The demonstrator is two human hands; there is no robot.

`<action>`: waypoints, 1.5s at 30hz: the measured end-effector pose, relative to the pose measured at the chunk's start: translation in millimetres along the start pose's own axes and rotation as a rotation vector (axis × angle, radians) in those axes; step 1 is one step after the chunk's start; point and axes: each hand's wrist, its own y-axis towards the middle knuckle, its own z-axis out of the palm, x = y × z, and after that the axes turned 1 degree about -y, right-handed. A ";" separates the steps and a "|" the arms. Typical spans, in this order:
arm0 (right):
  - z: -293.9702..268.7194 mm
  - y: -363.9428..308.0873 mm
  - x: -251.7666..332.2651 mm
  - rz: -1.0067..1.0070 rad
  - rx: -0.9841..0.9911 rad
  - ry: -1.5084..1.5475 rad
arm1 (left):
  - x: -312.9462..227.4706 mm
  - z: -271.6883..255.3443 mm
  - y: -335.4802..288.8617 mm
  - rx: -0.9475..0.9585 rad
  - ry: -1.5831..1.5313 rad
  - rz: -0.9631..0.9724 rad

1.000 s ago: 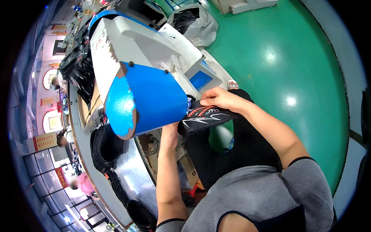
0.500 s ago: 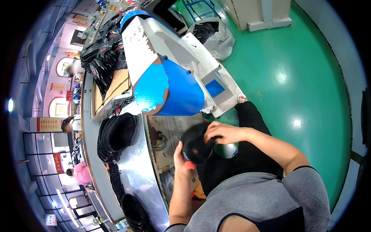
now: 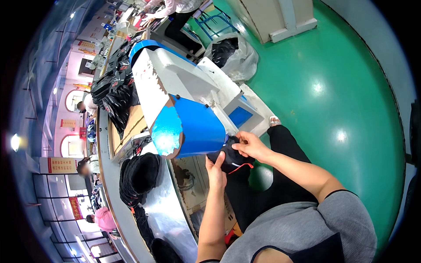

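Note:
Both hands grip a small black cloth piece [image 3: 230, 163] in front of my body, close against the lower end of a blue and white machine [image 3: 199, 129]. My left hand [image 3: 215, 172] pinches its near left side, thumb on top. On the far right side, the bent fingers of my right hand [image 3: 250, 146] press its edge. A thin red-orange strip [image 3: 242, 167] sticks out from the piece toward the right. The part of the cloth beside the machine's end is partly hidden.
Left of me, a stack of black fuzzy cloth pieces [image 3: 141, 175] lies on a shiny metal bench [image 3: 169, 215]. Black glossy pieces [image 3: 115, 94] are heaped beyond. A clear bag [image 3: 243, 59] stands on the green floor [image 3: 320, 101]. A co-worker [image 3: 177, 22] is at the far bench.
My hands have moved the black cloth forward to the machine's lower end and turned it, so the red-orange strip now points right. A co-worker's arms show more fully at the top.

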 end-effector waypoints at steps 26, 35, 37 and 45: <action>76.0 -57.3 -17.8 0.224 0.479 0.188 | -83.2 -65.9 -145.3 0.068 1.205 0.294; 104.2 -52.6 -43.5 0.114 0.481 -0.162 | -113.5 -339.1 -298.0 -0.810 2.220 0.280; 96.5 -58.2 -54.0 0.184 0.496 -0.189 | -66.4 -425.1 -371.0 -0.842 2.258 -0.317; 88.2 -55.6 -81.7 0.290 0.544 -0.407 | -125.1 -381.4 -279.9 -0.564 1.992 -0.720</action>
